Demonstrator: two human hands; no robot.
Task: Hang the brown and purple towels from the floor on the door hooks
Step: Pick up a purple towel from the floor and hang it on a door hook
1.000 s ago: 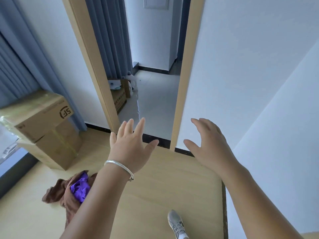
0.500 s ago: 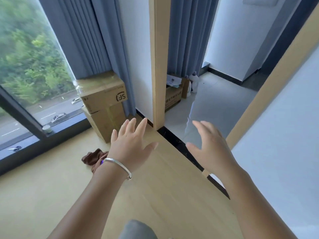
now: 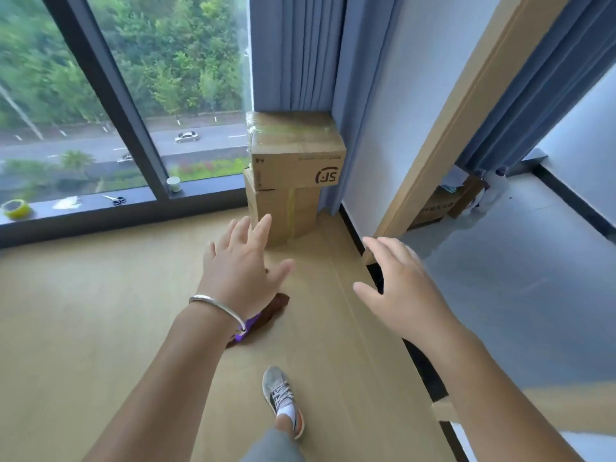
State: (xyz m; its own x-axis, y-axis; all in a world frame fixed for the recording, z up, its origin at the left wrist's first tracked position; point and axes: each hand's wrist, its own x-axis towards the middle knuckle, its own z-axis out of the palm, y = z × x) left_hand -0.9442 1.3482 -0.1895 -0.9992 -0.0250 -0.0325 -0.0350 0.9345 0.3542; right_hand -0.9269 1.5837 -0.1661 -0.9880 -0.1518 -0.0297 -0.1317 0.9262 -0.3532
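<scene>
Brown towel (image 3: 275,306) and purple towel (image 3: 248,325) lie crumpled together, mostly hidden by left hand (image 3: 241,275); fingers spread, empty.

Two cardboard boxes (image 3: 293,175) stacked one on the other in the corner, against the curtain (image 3: 300,51), window (image 3: 133,78) to their left. On the window ledge (image 3: 83,208), left to right: tape roll (image 3: 15,208), scissors (image 3: 116,200), small cup (image 3: 173,184). Towels (image 3: 266,311) lie on the floor (image 3: 83,311) before the boxes, mostly hidden under the left hand (image 3: 241,271). Right hand (image 3: 400,288) to its right, near the door frame (image 3: 450,128). Shoe (image 3: 281,398) nearer the viewer.
</scene>
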